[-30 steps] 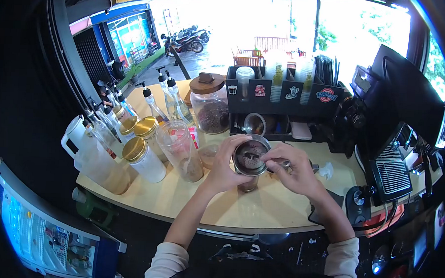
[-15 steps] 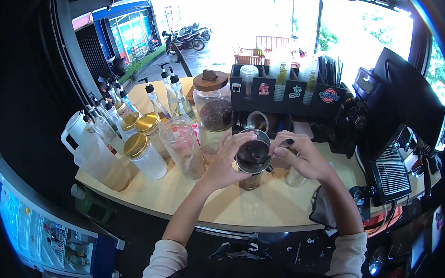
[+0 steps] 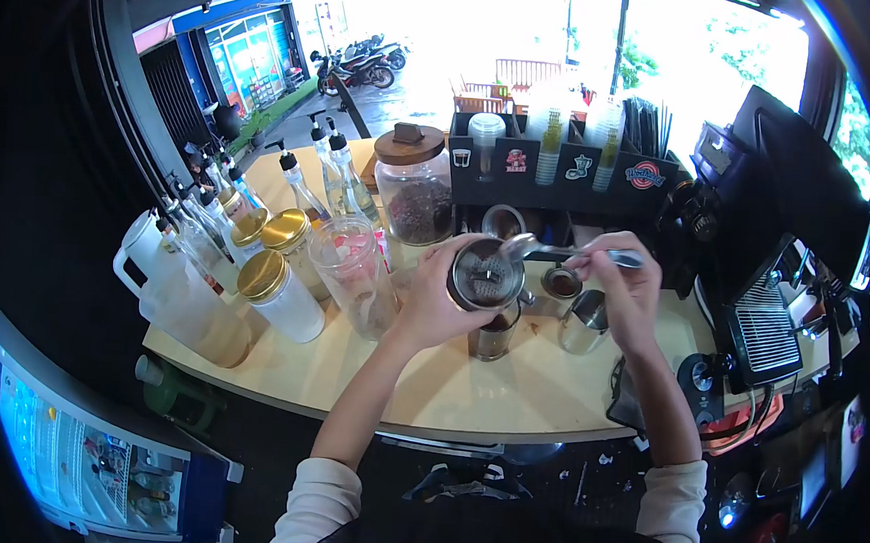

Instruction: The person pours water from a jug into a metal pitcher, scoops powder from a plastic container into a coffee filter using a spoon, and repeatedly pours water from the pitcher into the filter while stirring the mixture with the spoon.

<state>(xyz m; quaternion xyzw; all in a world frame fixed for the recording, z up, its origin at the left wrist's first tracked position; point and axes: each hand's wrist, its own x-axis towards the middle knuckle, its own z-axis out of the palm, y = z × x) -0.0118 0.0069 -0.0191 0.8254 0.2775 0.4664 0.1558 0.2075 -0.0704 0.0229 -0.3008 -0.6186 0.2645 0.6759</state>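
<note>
My left hand (image 3: 439, 296) is wrapped round a metal-rimmed vessel (image 3: 488, 276) with dark contents, tilted above a glass of brown liquid (image 3: 494, 338) on the counter. In my right hand (image 3: 621, 284) is a metal spoon (image 3: 552, 248), its bowl over the vessel's right rim. Beneath that hand stand a small metal cup (image 3: 585, 320) and a small round container with dark contents (image 3: 562, 283). Left of my left hand is a tall clear plastic container (image 3: 352, 278) with pink and red items inside.
Gold-lidded jars (image 3: 281, 296), a plastic pitcher (image 3: 196, 305) and several pump bottles line the counter's left side. Behind are a wooden-lidded jar (image 3: 414, 198) and a black cup organizer (image 3: 555, 180). A coffee machine (image 3: 764, 334) is at the right, a dark cloth (image 3: 627, 396) near the front edge.
The spoon has risen out of the vessel and now lies across its right rim. My right hand has moved right and up, uncovering the small cup and round container.
</note>
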